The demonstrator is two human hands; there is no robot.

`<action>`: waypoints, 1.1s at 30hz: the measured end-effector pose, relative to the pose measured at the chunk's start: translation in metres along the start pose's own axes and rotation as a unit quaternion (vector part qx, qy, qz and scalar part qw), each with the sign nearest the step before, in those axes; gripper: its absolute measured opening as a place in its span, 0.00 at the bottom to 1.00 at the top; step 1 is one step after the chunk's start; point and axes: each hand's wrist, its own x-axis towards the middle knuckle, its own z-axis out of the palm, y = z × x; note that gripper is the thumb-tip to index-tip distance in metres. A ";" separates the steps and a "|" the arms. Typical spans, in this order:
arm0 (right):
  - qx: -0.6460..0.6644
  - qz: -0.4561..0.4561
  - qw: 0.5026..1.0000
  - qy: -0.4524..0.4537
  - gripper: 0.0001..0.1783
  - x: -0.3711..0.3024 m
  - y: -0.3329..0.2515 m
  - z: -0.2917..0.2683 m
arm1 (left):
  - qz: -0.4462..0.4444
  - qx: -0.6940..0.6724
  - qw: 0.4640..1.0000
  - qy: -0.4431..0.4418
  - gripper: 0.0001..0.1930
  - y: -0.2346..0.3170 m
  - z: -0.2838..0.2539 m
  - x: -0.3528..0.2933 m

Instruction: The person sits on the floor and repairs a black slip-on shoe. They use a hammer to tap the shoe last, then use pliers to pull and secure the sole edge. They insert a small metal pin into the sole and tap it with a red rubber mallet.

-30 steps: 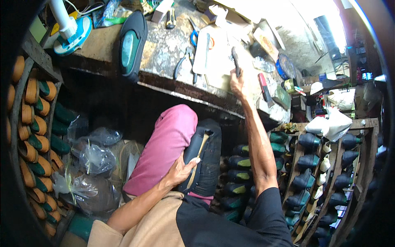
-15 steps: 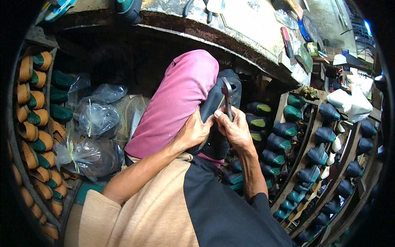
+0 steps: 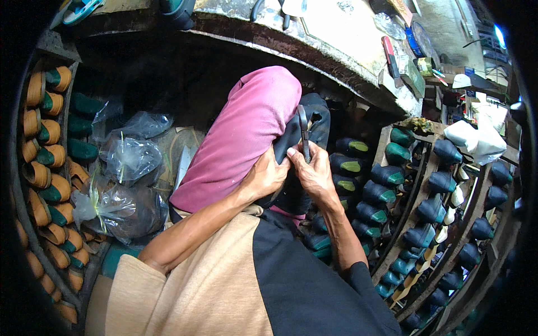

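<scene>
We see a short-sleeved shirt (image 3: 196, 269) in two blocks, heathered tan on the left and plain black on the right, parted by a gently curved seam. The left sleeve (image 3: 131, 294) is tan, the right sleeve (image 3: 361, 285) black; both end near the elbow. Farther off, we see dusty pink trousers (image 3: 246, 129), with dark cloth (image 3: 321, 132) over the right leg. We note that the left hand (image 3: 266, 176) and right hand (image 3: 314, 172) are bare.
</scene>
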 end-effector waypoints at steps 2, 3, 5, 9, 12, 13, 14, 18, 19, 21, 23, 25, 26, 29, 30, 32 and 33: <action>0.055 0.018 0.998 -0.011 0.12 0.000 -0.002 -0.001 | -0.007 -0.029 1.000 0.002 0.24 -0.002 -0.002 0.005; 0.118 0.034 0.992 -0.025 0.13 -0.002 -0.004 -0.003 | -0.001 -0.058 0.998 0.007 0.23 -0.002 -0.003 0.007; 0.201 0.035 0.976 -0.072 0.15 -0.009 -0.009 -0.008 | 0.000 -0.094 0.996 0.008 0.22 -0.002 -0.009 0.012; 0.157 0.069 0.983 -0.070 0.12 -0.063 -0.023 0.004 | -0.020 -0.049 0.998 -0.018 0.24 0.001 -0.026 0.009; 0.021 -0.018 0.998 -0.060 0.09 -0.095 -0.040 0.007 | 0.025 -0.069 0.997 -0.015 0.26 0.004 -0.031 0.005; 0.043 -0.043 0.998 -0.029 0.08 -0.102 -0.046 0.010 | -0.006 -0.037 0.999 -0.026 0.27 0.004 -0.031 0.006; 0.045 -0.074 0.996 -0.004 0.07 -0.103 -0.052 0.009 | -0.041 -0.062 0.996 -0.044 0.27 0.005 -0.029 0.004; -0.158 -0.080 0.984 -0.001 0.10 -0.073 -0.064 0.010 | -0.041 -0.080 0.994 -0.055 0.27 0.007 -0.025 0.008; -0.163 -0.096 0.982 -0.005 0.10 -0.071 -0.065 0.006 | -0.015 -0.070 0.996 -0.055 0.28 0.007 -0.024 0.011; -0.121 -0.035 0.992 -0.023 0.10 -0.070 -0.065 0.001 | 0.011 -0.063 0.996 -0.058 0.28 0.007 -0.025 0.014; -0.015 -0.078 0.997 0.015 0.08 -0.085 -0.063 0.002 | -0.038 -0.078 0.994 -0.066 0.29 0.006 -0.025 0.009; 0.020 -0.101 0.994 0.032 0.08 -0.089 -0.057 0.009 | -0.021 -0.083 0.994 -0.073 0.27 0.005 -0.026 0.008; -0.084 -0.123 0.988 0.028 0.09 -0.086 -0.052 0.011 | -0.035 -0.085 0.993 -0.074 0.27 0.005 -0.026 0.008; -0.102 -0.044 0.993 -0.038 0.13 -0.072 -0.028 0.007 | 0.019 -0.029 0.997 -0.063 0.27 0.011 -0.029 0.009; -0.051 -0.037 0.998 -0.007 0.15 -0.074 -0.017 0.005 | -0.009 -0.078 0.991 -0.109 0.33 0.013 -0.033 0.012; -0.058 -0.135 0.984 0.098 0.17 -0.082 0.005 -0.007 | 0.041 -0.082 0.994 -0.064 0.40 0.021 -0.032 0.011; -0.100 -0.133 0.978 0.127 0.19 -0.088 0.017 -0.016 | 0.058 -0.036 0.996 -0.048 0.43 0.024 -0.037 0.018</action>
